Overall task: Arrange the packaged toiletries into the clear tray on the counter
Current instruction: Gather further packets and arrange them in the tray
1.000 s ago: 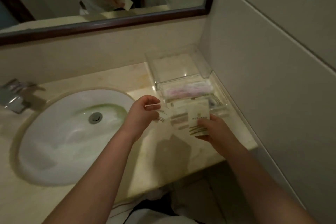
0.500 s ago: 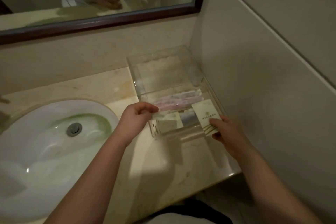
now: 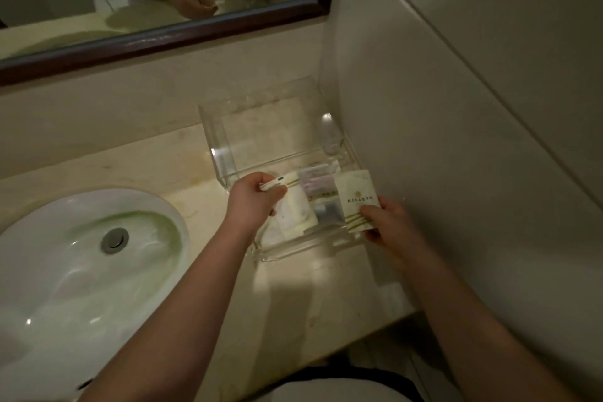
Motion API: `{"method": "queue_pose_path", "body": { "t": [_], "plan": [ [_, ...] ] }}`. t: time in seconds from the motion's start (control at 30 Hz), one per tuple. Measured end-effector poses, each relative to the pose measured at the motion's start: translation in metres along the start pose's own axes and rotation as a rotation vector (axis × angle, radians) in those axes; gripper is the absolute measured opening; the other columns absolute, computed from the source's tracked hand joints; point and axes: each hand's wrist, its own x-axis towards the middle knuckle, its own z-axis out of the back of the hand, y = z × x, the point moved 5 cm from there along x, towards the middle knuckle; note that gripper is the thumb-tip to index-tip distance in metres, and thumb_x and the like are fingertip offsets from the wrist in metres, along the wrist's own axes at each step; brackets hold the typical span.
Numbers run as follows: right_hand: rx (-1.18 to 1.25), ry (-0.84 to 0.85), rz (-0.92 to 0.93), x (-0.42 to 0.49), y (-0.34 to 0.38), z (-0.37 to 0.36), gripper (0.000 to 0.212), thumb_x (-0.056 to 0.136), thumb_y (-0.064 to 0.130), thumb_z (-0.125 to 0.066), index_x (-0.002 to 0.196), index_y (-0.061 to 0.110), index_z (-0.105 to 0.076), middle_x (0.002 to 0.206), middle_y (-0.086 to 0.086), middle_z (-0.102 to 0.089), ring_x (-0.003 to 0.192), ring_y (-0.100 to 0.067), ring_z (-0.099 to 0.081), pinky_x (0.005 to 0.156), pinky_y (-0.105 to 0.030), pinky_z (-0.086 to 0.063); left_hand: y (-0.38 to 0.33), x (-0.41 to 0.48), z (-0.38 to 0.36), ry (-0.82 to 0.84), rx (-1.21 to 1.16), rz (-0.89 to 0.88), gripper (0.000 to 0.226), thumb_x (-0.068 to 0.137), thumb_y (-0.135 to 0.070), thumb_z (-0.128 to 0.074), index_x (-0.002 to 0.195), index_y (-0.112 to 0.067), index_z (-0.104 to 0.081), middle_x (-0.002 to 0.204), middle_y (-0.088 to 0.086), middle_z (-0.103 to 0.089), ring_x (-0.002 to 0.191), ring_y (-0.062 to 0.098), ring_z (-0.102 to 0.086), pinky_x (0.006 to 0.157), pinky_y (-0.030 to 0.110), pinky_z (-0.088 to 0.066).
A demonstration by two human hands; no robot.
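A clear acrylic tray [image 3: 295, 250] stands on the counter in the corner by the right wall, its lid [image 3: 261, 127] tipped up behind it. My right hand [image 3: 390, 223] grips a cream packet with gold stripes [image 3: 355, 196] over the tray's right side. My left hand [image 3: 256, 197] pinches a thin white packet [image 3: 280, 184] over the tray's left side. Inside the tray lie a pinkish wrapped item [image 3: 318, 178] and a pale flat packet [image 3: 298, 215].
A white oval sink [image 3: 65, 271] with a metal drain [image 3: 114, 240] fills the left of the beige counter [image 3: 319, 300]. A dark-framed mirror [image 3: 163, 39] hangs above. The tiled wall [image 3: 456, 140] closes off the right side, and the counter's front edge is near me.
Both hands have moved forward over the tray with their packets. The view has shifted right, so the faucet is out of sight.
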Motion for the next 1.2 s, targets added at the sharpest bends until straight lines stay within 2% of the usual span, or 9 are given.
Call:
{"method": "queue_pose_path", "body": {
  "t": [0.2, 0.33, 0.43, 0.57, 0.7, 0.8, 0.93, 1.07, 1.2],
  "plan": [
    [0.009, 0.014, -0.005, 0.003, -0.002, 0.000, 0.018, 0.093, 0.007, -0.053, 0.089, 0.020, -0.066, 0.084, 0.000, -0.070, 0.072, -0.011, -0.065, 0.060, -0.024, -0.049, 0.014, 0.008, 0.013, -0.066, -0.105, 0.131, 0.011, 0.084, -0.007, -0.066, 0.075, -0.012, -0.062, 0.071, 0.004, -0.060, 0.059, 0.016, -0.056, 0.051, 0.025, -0.049],
    [0.010, 0.027, -0.007, 0.005, -0.006, -0.004, 0.019, 0.093, 0.008, -0.054, 0.098, 0.020, -0.068, 0.087, -0.001, -0.071, 0.076, -0.014, -0.065, 0.066, -0.028, -0.051, 0.006, 0.009, 0.033, -0.153, -0.137, 0.079, 0.009, 0.081, -0.008, -0.072, 0.082, -0.012, -0.064, 0.071, 0.001, -0.061, 0.058, 0.013, -0.055, 0.046, 0.019, -0.045],
    [-0.001, 0.023, -0.008, 0.004, -0.010, -0.005, 0.019, 0.092, 0.008, -0.054, 0.093, 0.022, -0.068, 0.088, -0.002, -0.071, 0.078, -0.015, -0.064, 0.068, -0.029, -0.050, -0.007, 0.017, 0.047, -0.206, -0.116, -0.041, 0.014, 0.078, -0.012, -0.077, 0.069, -0.010, -0.065, 0.063, 0.001, -0.054, 0.057, 0.012, -0.049, 0.055, 0.023, -0.042],
    [-0.022, 0.027, -0.002, 0.003, -0.011, -0.005, 0.019, 0.091, 0.009, -0.055, 0.091, 0.021, -0.069, 0.087, -0.001, -0.071, 0.077, -0.016, -0.064, 0.065, -0.028, -0.049, -0.025, 0.025, 0.043, -0.105, 0.050, -0.216, 0.013, 0.087, -0.013, -0.063, 0.083, -0.005, -0.073, 0.076, 0.008, -0.065, 0.070, 0.017, -0.057, 0.066, 0.030, -0.044],
    [-0.033, 0.020, -0.006, 0.002, -0.011, -0.004, 0.018, 0.092, 0.010, -0.055, 0.100, 0.019, -0.069, 0.087, 0.000, -0.071, 0.076, -0.014, -0.064, 0.064, -0.027, -0.048, -0.036, 0.027, 0.024, 0.041, 0.295, -0.334, 0.021, 0.091, -0.003, -0.055, 0.097, -0.007, -0.074, 0.093, 0.001, -0.070, 0.086, 0.010, -0.061, 0.076, 0.013, -0.044],
    [-0.019, 0.031, 0.003, 0.001, -0.010, -0.005, 0.018, 0.092, 0.010, -0.055, 0.096, 0.021, -0.068, 0.088, 0.000, -0.071, 0.078, -0.014, -0.065, 0.065, -0.027, -0.049, -0.031, 0.028, 0.022, -0.007, 0.199, -0.260, 0.019, 0.088, -0.005, -0.060, 0.078, -0.018, -0.071, 0.081, 0.003, -0.067, 0.076, 0.014, -0.059, 0.073, 0.026, -0.045],
    [-0.020, 0.024, 0.003, -0.001, -0.011, -0.004, 0.018, 0.092, 0.010, -0.055, 0.098, 0.020, -0.068, 0.085, 0.002, -0.072, 0.076, -0.012, -0.065, 0.064, -0.026, -0.049, -0.015, 0.016, 0.016, -0.061, 0.000, -0.030, 0.024, 0.085, -0.007, -0.063, 0.065, -0.018, -0.056, 0.060, 0.001, -0.049, 0.054, 0.016, -0.044, 0.053, 0.024, -0.037],
    [-0.051, 0.028, 0.009, -0.002, -0.011, 0.001, 0.018, 0.092, 0.011, -0.056, 0.098, 0.022, -0.069, 0.087, 0.001, -0.073, 0.079, -0.015, -0.066, 0.071, -0.032, -0.052, 0.020, -0.001, -0.001, -0.061, -0.386, 0.331, 0.014, 0.079, -0.006, -0.063, 0.075, -0.018, -0.055, 0.075, 0.011, -0.053, 0.069, 0.023, -0.051, 0.062, 0.033, -0.041],
    [-0.027, -0.012, -0.021, -0.002, -0.008, 0.005, 0.019, 0.095, 0.014, -0.051, 0.093, 0.022, -0.068, 0.091, -0.003, -0.072, 0.085, -0.019, -0.067, 0.080, -0.038, -0.054, 0.026, -0.010, -0.001, -0.114, -0.300, 0.289, 0.026, 0.084, -0.012, -0.065, 0.068, -0.022, -0.046, 0.066, 0.001, -0.050, 0.056, 0.014, -0.045, 0.049, 0.024, -0.032]
  ]
}}
